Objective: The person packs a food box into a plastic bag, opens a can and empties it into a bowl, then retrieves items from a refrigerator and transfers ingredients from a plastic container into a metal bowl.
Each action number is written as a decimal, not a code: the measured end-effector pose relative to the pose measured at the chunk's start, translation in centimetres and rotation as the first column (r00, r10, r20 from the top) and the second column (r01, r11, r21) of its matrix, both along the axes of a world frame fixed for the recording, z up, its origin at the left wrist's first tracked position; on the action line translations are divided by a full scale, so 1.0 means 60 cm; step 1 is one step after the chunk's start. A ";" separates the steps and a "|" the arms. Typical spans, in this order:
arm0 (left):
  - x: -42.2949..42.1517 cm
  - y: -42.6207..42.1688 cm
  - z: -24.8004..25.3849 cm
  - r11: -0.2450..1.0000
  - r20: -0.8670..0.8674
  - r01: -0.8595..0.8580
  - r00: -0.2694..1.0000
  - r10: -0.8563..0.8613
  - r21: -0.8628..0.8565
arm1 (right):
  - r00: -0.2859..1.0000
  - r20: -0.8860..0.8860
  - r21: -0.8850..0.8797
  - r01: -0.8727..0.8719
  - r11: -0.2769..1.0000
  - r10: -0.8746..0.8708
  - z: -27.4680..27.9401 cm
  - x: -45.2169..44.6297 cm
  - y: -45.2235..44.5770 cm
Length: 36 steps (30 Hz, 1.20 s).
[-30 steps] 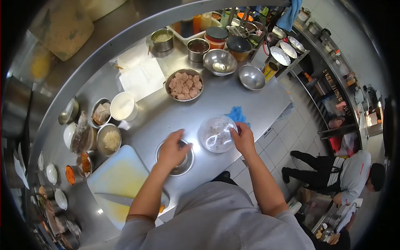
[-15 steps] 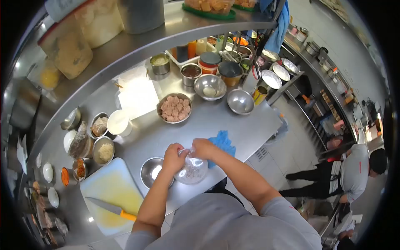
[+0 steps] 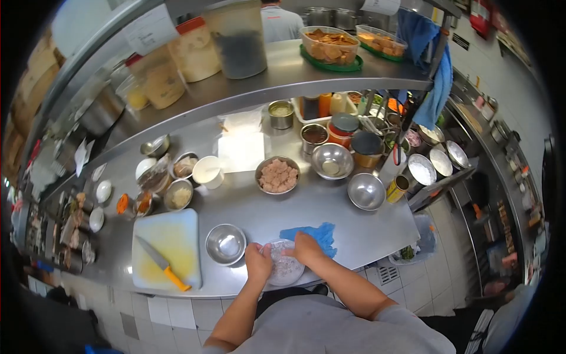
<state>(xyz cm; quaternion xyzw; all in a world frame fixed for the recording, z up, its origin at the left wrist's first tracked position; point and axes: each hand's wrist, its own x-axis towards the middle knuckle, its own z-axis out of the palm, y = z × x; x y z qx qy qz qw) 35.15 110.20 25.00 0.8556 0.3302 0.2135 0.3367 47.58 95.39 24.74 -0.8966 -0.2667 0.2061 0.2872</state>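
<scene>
My left hand (image 3: 258, 262) is closed on the left edge of a clear, rounded plastic container (image 3: 285, 270); whether it is a bag or a tub I cannot tell. Pale bits show through it. My right hand (image 3: 308, 248) grips its upper right edge, fingers partly hidden. The container is at the table's front edge, close to my body. Just left of it stands an empty steel bowl (image 3: 226, 244). A crumpled blue cloth or glove-like piece (image 3: 318, 235) lies behind my right hand.
Farther left, a knife (image 3: 158, 259) with a yellow handle lies on a cutting board (image 3: 188, 227). A bowl of ground meat (image 3: 277, 175) stands behind. Several bowls and sauce tubs line the back, under a steel shelf (image 3: 283, 88). A person (image 3: 282, 23) stands beyond the shelf.
The camera view has tilted up and turned, showing more of the shelf. My hands have moved apart on the container's edge, which now faces more upward.
</scene>
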 end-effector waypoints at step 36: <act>0.003 0.064 -0.048 0.399 0.160 -0.102 0.806 0.570 -0.911 | 0.688 -0.662 0.284 0.598 0.749 -0.298 0.035 -0.098 0.042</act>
